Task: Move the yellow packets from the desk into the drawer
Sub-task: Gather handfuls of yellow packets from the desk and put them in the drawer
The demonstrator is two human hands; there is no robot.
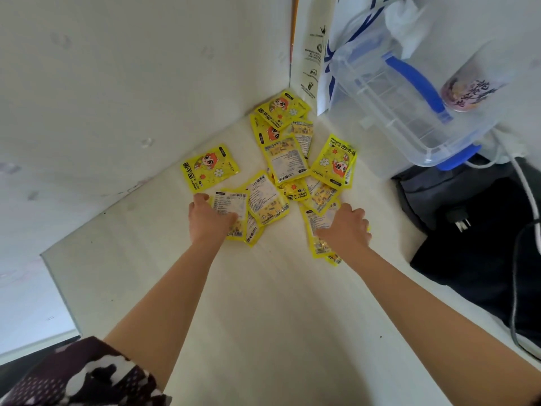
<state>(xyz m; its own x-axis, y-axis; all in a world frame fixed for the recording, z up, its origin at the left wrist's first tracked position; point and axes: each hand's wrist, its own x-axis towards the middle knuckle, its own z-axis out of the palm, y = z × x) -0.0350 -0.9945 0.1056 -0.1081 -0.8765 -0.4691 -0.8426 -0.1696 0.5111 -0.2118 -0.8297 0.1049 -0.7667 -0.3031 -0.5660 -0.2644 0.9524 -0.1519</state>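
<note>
Yellow packets (288, 159) crowd the desk's (263, 317) wall corner.

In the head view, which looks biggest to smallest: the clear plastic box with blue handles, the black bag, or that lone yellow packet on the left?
1. black bag, though the frame crops it
2. clear plastic box
3. lone yellow packet, clearly smallest

**Packets strewn across white desk**

A white desk (263, 303) bears yellow packets (285, 159) scattered near its back corner, a clear plastic box with blue handles (409, 112) and a black bag (474, 230) at right.
</note>
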